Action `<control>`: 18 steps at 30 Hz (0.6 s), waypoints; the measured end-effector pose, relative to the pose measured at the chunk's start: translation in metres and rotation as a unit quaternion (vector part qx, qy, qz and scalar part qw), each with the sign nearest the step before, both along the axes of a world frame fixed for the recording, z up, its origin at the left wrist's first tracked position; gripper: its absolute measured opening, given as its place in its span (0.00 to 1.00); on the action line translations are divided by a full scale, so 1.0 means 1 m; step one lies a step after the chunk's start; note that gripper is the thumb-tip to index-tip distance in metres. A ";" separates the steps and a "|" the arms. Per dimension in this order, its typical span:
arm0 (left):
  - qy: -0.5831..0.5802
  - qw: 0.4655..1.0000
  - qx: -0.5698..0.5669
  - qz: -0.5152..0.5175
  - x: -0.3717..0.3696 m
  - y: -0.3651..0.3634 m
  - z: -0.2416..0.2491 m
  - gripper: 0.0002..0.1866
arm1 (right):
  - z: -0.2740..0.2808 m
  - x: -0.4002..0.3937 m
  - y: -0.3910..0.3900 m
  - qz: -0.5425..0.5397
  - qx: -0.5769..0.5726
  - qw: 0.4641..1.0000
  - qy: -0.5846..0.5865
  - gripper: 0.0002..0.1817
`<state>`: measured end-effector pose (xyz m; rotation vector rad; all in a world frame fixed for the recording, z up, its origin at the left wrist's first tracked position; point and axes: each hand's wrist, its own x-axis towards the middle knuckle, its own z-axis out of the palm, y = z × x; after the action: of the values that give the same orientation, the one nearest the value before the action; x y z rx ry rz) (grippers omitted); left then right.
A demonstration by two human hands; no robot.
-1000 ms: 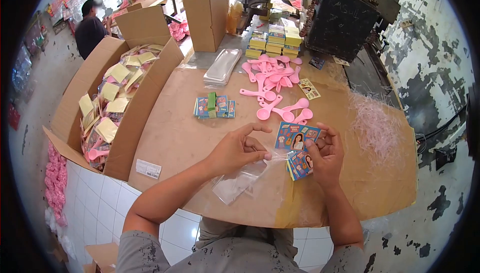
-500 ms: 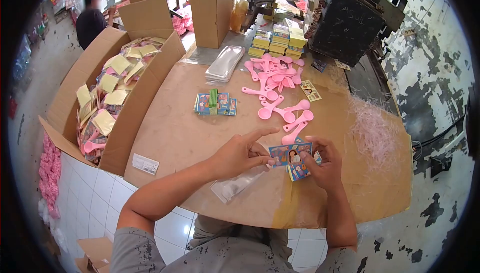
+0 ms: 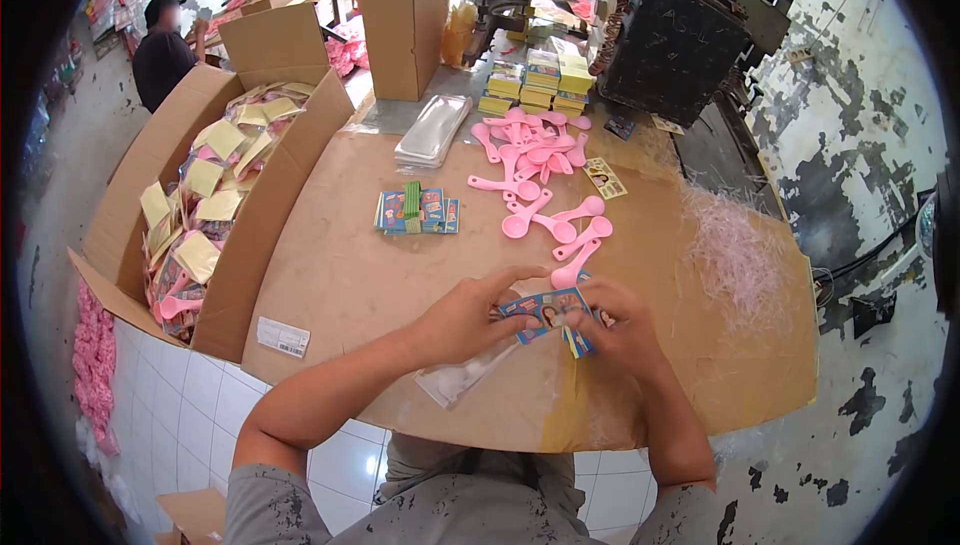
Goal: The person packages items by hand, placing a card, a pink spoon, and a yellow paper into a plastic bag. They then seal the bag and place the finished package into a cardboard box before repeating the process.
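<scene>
Between both hands is a blue printed card, tilted above the table. My left hand pinches its left side between thumb and fingers. My right hand grips its right side, covering part of the print. More printed cards show just beneath it, partly hidden by the right hand. Below my left hand lies a clear plastic sleeve. A pink measuring spoon lies just beyond the card, at the near end of a heap of pink spoons.
Left of the spoons sits a card stack with a green band. Clear bags lie behind it. A carton of filled packets stands at the left. Shredded pink filler is at right; yellow-edged card stacks stand at the back.
The card has shifted left and tilted more, and my left hand's grip reaches further onto it. My right hand has moved left with it. The whole view has shifted slightly.
</scene>
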<state>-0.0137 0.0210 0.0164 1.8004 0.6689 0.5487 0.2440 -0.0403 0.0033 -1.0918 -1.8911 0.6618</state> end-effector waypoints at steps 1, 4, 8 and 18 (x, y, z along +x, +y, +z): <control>0.000 1.000 -0.003 -0.003 -0.001 0.001 0.000 0.35 | 0.005 -0.001 0.004 0.021 0.033 0.999 -0.031 0.17; -0.032 0.999 -0.009 -0.004 -0.001 0.003 -0.006 0.31 | 0.016 -0.005 0.006 0.016 0.029 0.999 0.000 0.13; -0.138 0.988 -0.064 0.003 0.003 0.004 -0.024 0.28 | 0.028 -0.013 -0.005 -0.072 -0.116 0.979 0.149 0.07; -0.120 0.984 -0.128 -0.020 -0.001 0.001 -0.010 0.25 | 0.039 0.006 0.027 -0.098 -0.027 0.989 -0.107 0.08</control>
<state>-0.0152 0.0224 0.0067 1.4765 0.5117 0.6123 0.2497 -0.0135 0.0420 -1.4109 -1.9194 0.5023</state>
